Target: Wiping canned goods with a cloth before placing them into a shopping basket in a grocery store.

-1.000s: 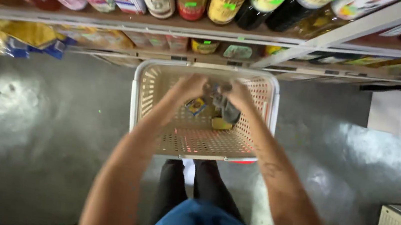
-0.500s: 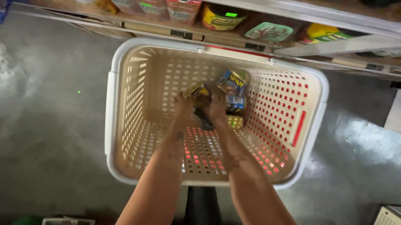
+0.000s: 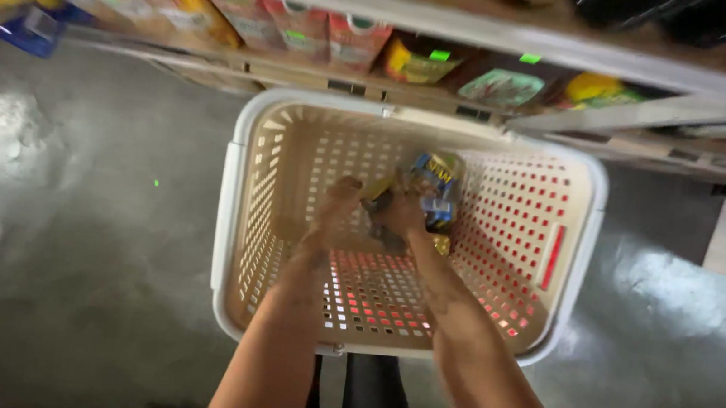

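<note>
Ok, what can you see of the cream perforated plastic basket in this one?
The cream perforated plastic basket is rectangular with rounded corners, its walls and floor pierced by rows of small square holes, red showing through on the far side. It sits upright and open just below the shelves, over a grey floor. Both hands reach inside, the left hand and right hand, on blue-and-yellow tins.

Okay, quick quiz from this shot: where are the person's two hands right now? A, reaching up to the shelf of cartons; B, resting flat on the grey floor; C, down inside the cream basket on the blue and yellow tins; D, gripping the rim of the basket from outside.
C: the left hand and the right hand are both down inside the cream perforated basket, closed around the blue and yellow tins near its bottom.
</note>
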